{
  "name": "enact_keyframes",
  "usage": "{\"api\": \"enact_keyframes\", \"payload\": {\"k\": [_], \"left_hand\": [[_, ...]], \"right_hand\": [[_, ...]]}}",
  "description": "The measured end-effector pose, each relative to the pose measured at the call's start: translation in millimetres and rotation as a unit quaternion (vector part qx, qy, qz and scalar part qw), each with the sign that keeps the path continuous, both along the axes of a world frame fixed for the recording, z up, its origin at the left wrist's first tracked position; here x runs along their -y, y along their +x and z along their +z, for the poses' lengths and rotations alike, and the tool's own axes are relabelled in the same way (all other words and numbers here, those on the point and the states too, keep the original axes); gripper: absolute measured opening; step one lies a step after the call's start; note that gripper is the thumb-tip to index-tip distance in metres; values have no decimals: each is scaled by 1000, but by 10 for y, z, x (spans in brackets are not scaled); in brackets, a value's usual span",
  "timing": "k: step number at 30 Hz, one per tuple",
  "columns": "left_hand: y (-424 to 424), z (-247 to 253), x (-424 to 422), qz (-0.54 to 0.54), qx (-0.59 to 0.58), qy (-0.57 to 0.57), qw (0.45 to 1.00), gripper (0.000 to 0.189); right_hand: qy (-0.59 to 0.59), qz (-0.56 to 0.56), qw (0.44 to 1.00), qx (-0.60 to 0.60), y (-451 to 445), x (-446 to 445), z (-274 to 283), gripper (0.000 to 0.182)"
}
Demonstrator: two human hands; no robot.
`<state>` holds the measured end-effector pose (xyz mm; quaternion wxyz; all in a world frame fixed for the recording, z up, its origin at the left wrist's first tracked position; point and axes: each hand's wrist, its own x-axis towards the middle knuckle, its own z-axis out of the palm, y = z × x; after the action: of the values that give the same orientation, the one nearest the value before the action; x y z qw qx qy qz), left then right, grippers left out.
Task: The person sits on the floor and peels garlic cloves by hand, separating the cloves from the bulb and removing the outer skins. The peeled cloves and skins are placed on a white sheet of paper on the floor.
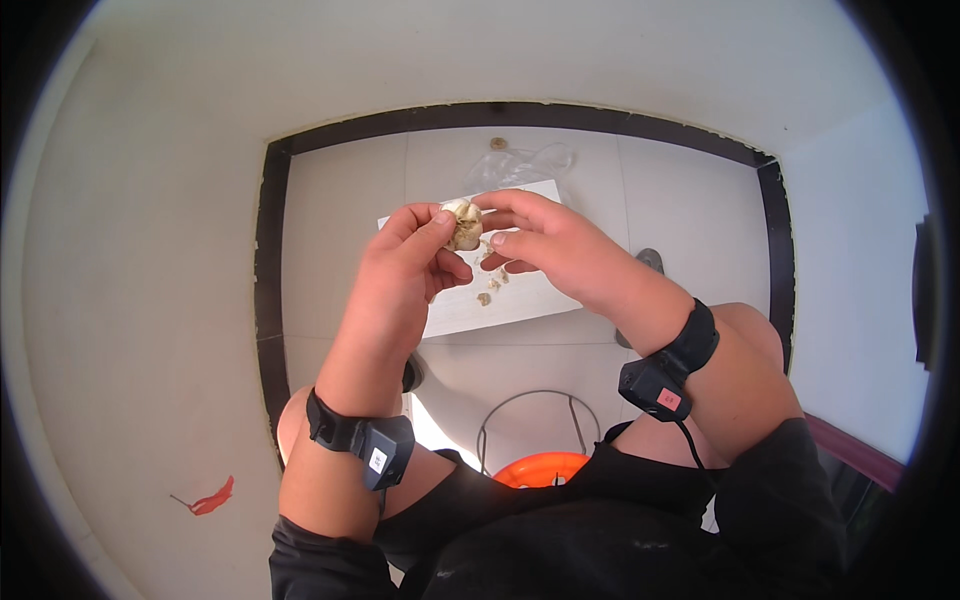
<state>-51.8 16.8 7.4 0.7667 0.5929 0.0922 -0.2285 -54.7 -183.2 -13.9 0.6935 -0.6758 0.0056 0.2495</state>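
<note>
A garlic bulb (pixel 466 229) with its root end turned towards me is pinched between the thumb and fingers of my left hand (pixel 416 247). Close on its right, my right hand (pixel 534 231) has its thumb and fingers apart; whether a fingertip touches the bulb is hard to tell. Beneath both hands lies a white board (pixel 525 300). Small brownish garlic scraps (pixel 484 299) are scattered on it, partly covered by my fingers.
Beyond the board, a clear plastic bag (pixel 517 166) lies crumpled on the tiled floor (pixel 337 180), with a small brown round piece (pixel 499 142) past it. An orange stool seat (pixel 541 470) with a metal frame is below me. Dark skirting (pixel 517 115) borders the walls.
</note>
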Motion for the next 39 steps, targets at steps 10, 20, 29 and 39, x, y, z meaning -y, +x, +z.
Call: {"api": "enact_keyframes", "payload": {"k": [10, 20, 29, 39], "left_hand": [[-36, 76, 42, -61, 2, -2, 998, 30], [-51, 68, 69, -90, 40, 45, 994, 23], [-84, 113, 81, -102, 52, 64, 991, 17], [-92, 80, 125, -84, 47, 32, 995, 16]], "right_hand": [[-25, 25, 997, 62, 34, 29, 117, 26], [-99, 23, 991, 86, -8, 19, 185, 20], [-71, 13, 995, 68, -96, -59, 179, 25], [-63, -22, 994, 83, -137, -91, 123, 24]]}}
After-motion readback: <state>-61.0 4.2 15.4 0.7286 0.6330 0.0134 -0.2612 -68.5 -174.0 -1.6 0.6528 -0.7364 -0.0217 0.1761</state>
